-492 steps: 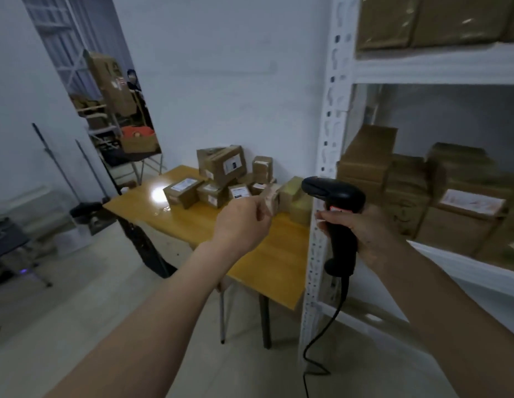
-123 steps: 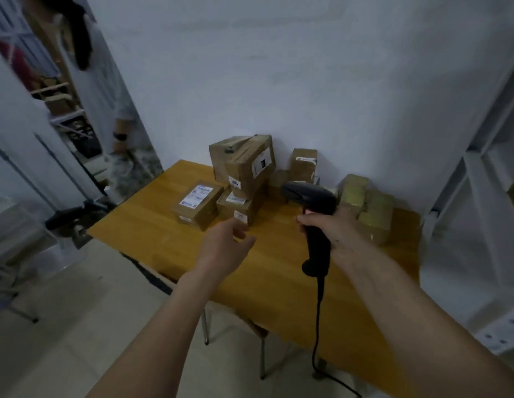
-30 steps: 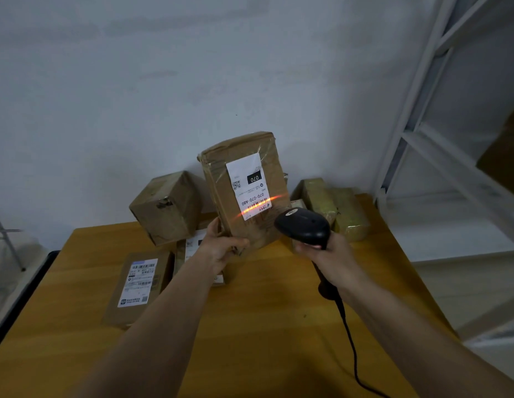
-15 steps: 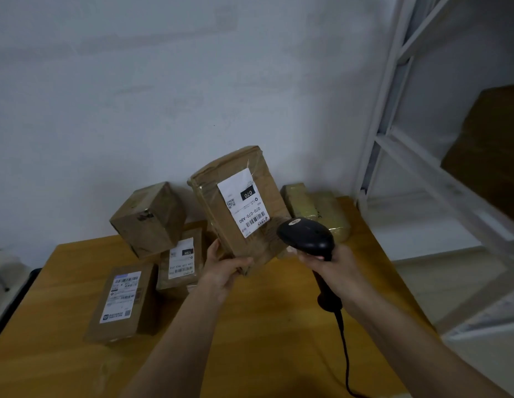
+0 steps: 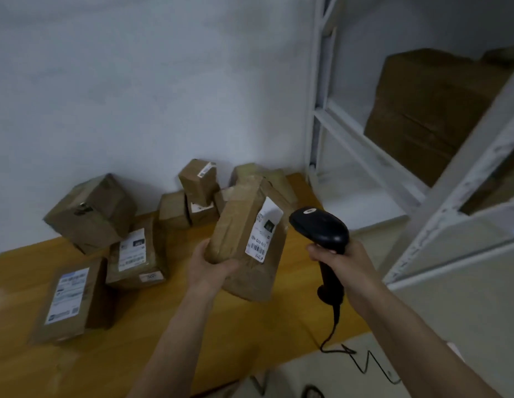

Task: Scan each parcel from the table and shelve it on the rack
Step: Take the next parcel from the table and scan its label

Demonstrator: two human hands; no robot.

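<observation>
While other parcels [image 5: 74,297] wait on the table [image 5: 250,334] at left, the left hand [image 5: 211,267] grips the labelled parcel [image 5: 250,239] above it. Just right, the right hand [image 5: 340,261] wraps the scanner [image 5: 321,228]. Shelving well means carrying it level toward the rack [image 5: 365,150] at far right, with the label facing outward.

held parcel [image 5: 250,239] label [image 5: 263,232]: "070-070-A80" beside a barcode
other parcels' labels: print too blurred to read
</observation>
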